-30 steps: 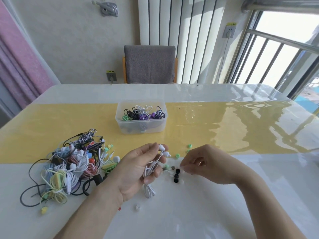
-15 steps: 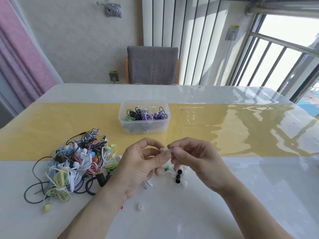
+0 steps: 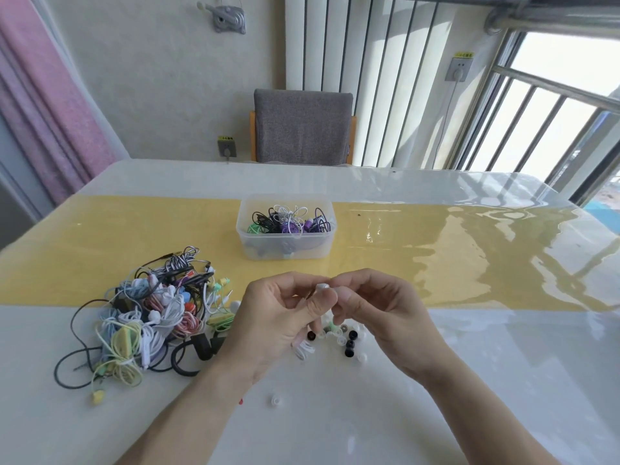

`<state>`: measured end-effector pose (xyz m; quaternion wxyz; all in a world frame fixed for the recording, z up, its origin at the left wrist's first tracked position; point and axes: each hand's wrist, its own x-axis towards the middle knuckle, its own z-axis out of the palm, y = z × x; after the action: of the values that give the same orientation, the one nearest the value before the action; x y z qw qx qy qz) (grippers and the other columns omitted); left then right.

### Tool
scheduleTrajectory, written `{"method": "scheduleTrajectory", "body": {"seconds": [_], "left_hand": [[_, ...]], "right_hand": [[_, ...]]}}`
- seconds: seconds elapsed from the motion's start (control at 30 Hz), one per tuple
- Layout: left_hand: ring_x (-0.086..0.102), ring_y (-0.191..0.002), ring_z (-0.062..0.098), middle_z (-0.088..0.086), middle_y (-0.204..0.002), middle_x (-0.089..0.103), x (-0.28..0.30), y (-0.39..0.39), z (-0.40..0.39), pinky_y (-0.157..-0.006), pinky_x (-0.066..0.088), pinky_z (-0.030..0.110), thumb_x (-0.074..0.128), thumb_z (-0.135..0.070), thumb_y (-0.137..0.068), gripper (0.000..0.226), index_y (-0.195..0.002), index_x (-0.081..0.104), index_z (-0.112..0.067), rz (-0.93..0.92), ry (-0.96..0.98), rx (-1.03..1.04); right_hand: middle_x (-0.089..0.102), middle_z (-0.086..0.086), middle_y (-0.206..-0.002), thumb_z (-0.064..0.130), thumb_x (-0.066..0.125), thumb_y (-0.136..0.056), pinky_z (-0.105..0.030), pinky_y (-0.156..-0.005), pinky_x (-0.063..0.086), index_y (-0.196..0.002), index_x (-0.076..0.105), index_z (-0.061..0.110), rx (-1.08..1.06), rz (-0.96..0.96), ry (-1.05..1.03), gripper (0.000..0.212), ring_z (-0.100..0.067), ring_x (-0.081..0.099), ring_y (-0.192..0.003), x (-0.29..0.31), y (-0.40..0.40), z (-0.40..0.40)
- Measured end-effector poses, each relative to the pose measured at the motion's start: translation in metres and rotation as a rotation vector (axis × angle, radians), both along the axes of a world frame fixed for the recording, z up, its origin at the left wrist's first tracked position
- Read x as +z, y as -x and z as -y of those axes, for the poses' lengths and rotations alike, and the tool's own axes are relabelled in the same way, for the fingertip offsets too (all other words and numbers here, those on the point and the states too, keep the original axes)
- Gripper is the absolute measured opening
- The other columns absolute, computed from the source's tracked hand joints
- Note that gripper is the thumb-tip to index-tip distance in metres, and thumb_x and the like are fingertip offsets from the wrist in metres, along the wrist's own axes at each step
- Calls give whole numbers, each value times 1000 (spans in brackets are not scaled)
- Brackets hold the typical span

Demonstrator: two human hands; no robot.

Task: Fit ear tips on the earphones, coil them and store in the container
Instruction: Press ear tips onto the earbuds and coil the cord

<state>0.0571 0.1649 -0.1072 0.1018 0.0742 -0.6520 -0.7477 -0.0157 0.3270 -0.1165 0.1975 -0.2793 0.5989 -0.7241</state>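
- The left hand (image 3: 280, 317) and the right hand (image 3: 379, 313) meet above the near part of the bench (image 3: 469, 380), fingertips touching round a small white earbud (image 3: 322, 286).
- The left hand's thumb and curled fingers pinch the earbud from the left; the white cable (image 3: 303, 350) of this earphone hangs below the palm in a small bunch that reaches the bench.
- The right hand's thumb and forefinger pinch at the earbud's right end. Whether an ear tip sits between those fingers cannot be told; the spot is too small and partly hidden.
- Just under the two hands lies a scatter of loose ear tips (image 3: 349, 340): black, white and clear ones, with a green one among them.
- One more clear ear tip (image 3: 275, 400) lies alone nearer the person, between the forearms.
- To the left of the hands sits a tangled pile of earphones (image 3: 147, 317) in white, pale blue, yellow, pink, green and black, with black cables looping out toward the bench edge.
- Beyond the hands, on the yellow strip (image 3: 100, 250) across the bench, stands a clear plastic container (image 3: 285, 245), open on top, holding coiled earphones in black, white, purple and green.
- A grey chair (image 3: 302, 125) stands behind the far side of the bench.
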Motion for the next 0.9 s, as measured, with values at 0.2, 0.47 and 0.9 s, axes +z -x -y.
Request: {"method": "scheduleTrajectory", "body": {"seconds": [0.2, 0.47, 0.9], "left_hand": [[50, -57, 25, 12, -73, 66, -4, 2, 2, -42, 34, 20, 69, -23, -79, 21, -95, 77, -11, -33, -46, -3], [53, -51, 17, 11, -71, 66, -4, 2, 1, -40, 35, 20, 70, -17, -77, 21, -92, 70, -2, -69, -38, 40], [50, -48, 14, 10, -64, 64, -1, 0, 1, -41, 34, 17, 69, -7, -79, 3, -82, 69, -5, 13, -73, 4]], "right_hand": [[71, -17, -84, 10, 70, -84, -32, -70, 54, -99, 68, -1, -56, 19, 17, 19, -25, 64, -69, 3, 1, -1], [72, -15, -83, 12, 74, -81, -34, -72, 57, -91, 73, 2, -47, 5, -47, 14, -28, 67, -70, 7, -1, -2], [74, -15, -78, 9, 74, -74, -27, -66, 56, -82, 79, 11, 46, 73, -38, 10, -22, 70, -66, 11, -1, -4]]}}
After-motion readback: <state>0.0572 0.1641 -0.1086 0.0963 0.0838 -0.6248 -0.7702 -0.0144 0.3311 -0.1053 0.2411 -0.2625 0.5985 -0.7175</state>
